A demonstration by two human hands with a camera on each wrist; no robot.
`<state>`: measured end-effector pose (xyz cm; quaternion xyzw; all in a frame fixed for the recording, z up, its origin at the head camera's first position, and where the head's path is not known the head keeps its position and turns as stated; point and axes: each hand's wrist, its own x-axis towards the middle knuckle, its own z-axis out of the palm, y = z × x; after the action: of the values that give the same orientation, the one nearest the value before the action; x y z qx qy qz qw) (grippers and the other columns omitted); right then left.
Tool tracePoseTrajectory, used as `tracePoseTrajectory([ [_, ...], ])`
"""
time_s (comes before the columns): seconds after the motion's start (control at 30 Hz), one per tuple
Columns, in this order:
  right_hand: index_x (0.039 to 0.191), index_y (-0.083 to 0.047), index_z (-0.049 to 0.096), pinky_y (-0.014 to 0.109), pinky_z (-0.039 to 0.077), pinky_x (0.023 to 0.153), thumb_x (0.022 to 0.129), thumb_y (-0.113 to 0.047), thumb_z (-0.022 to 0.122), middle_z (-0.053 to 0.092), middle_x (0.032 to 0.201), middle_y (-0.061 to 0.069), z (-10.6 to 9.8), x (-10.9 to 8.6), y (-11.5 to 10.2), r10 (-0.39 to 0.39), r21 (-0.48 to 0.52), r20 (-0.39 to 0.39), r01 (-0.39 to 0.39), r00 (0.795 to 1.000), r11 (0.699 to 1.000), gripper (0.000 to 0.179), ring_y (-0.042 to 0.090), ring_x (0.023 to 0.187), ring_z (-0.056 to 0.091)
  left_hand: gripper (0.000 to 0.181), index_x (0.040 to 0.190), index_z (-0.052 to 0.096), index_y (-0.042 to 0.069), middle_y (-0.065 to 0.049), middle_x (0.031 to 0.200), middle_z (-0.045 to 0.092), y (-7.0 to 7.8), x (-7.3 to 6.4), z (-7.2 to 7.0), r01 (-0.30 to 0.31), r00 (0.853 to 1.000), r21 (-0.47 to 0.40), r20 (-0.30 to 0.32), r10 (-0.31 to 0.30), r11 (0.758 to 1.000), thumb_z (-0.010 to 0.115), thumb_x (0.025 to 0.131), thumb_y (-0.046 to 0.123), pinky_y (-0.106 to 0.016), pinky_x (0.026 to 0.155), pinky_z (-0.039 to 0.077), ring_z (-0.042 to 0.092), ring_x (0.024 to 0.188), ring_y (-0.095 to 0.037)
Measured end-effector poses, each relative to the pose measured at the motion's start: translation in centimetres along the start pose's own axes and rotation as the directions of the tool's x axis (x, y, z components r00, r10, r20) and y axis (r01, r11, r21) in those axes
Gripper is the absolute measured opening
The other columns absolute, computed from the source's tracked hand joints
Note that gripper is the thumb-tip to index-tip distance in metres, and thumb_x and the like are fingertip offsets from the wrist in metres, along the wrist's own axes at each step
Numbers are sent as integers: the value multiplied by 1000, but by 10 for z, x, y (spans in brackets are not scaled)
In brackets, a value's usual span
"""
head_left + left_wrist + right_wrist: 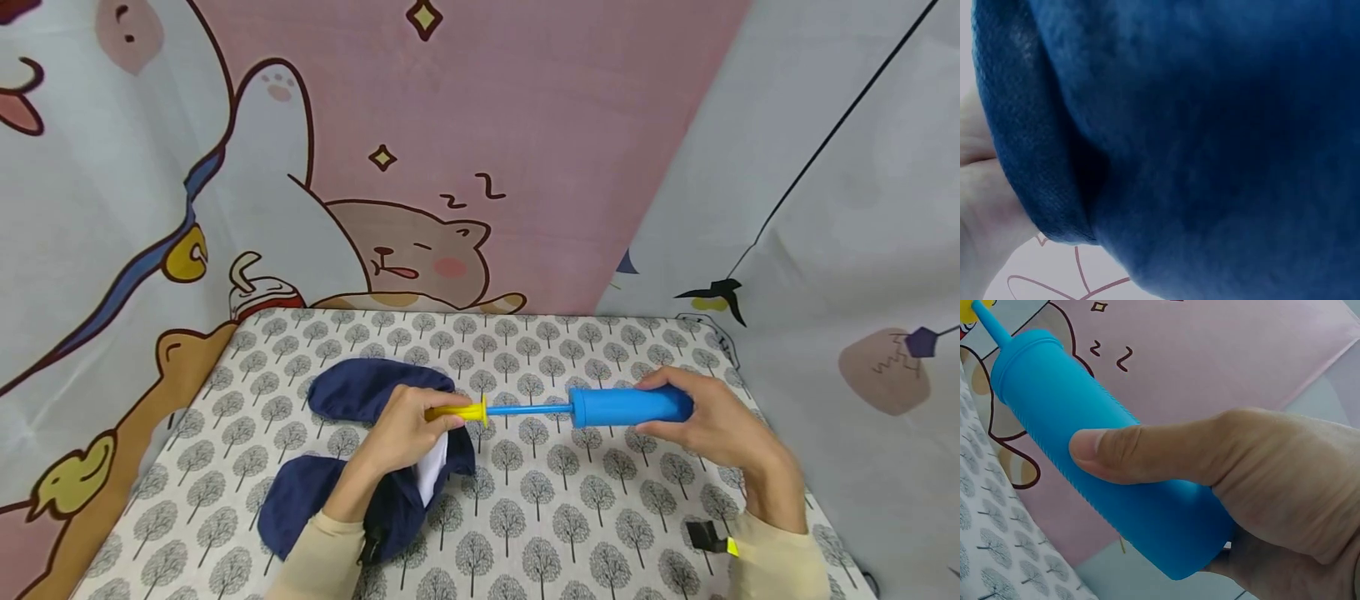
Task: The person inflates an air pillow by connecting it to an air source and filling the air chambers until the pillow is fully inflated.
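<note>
A blue hand pump (626,407) is held level above the table, its thin blue rod (528,409) drawn out to the left. My right hand (720,421) grips the pump's barrel, and the right wrist view shows the thumb (1147,450) lying across it. At the rod's far end, my left hand (408,429) pinches the yellow end piece (468,411) between thumb and fingers. Beneath the left hand lies a navy U-shaped neck pillow (375,387), partly covered by the hand and forearm. A white patch (430,471) shows on it. Its blue fabric (1222,156) fills most of the left wrist view.
The table is covered by a white cloth (510,517) printed with grey trees. Cartoon-printed curtains (525,150) hang behind it and at both sides. A small black item with a yellow tab (708,537) is beside the right sleeve.
</note>
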<state>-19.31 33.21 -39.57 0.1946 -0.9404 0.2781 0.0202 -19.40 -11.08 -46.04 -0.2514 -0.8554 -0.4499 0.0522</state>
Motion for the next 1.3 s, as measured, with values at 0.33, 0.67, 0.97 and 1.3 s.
tracePoseTrajectory([
  [0.33, 115, -29, 77, 28, 54, 85, 79, -19, 105, 79, 112, -6, 25, 14, -13, -122, 54, 34, 120, 992, 991, 47, 14, 95, 66, 27, 125, 88, 12, -10, 119, 88, 2, 2, 2, 10, 1000, 12, -4, -10, 1000, 85, 99, 4, -20, 67, 49, 55, 69, -2],
  [0.67, 121, -18, 77, 31, 57, 89, 84, -26, 102, 81, 117, -3, 47, 26, -39, -179, 34, 55, 177, 982, 984, 46, 9, 99, 68, 26, 125, 88, 12, -11, 120, 88, 3, 2, 3, 31, 999, 17, 10, -31, 999, 84, 100, 4, -20, 64, 46, 44, 60, 0],
  [0.97, 125, -17, 78, 41, 59, 94, 84, -21, 101, 80, 120, -2, 67, 29, -57, -225, -48, 16, 225, 974, 973, 47, 11, 104, 69, 29, 128, 87, 12, -10, 119, 88, 3, -2, 8, 41, 999, -6, 18, -41, 999, 83, 101, 4, -21, 65, 47, 42, 57, 2],
  [1.3, 133, -18, 78, 47, 62, 96, 85, -33, 101, 81, 126, 3, 73, 33, -59, -215, -124, 0, 213, 977, 969, 55, 19, 109, 74, 29, 128, 87, 13, -11, 119, 88, 5, 1, 10, 35, 999, -20, 21, -35, 999, 84, 100, 5, -20, 62, 45, 46, 59, 0],
])
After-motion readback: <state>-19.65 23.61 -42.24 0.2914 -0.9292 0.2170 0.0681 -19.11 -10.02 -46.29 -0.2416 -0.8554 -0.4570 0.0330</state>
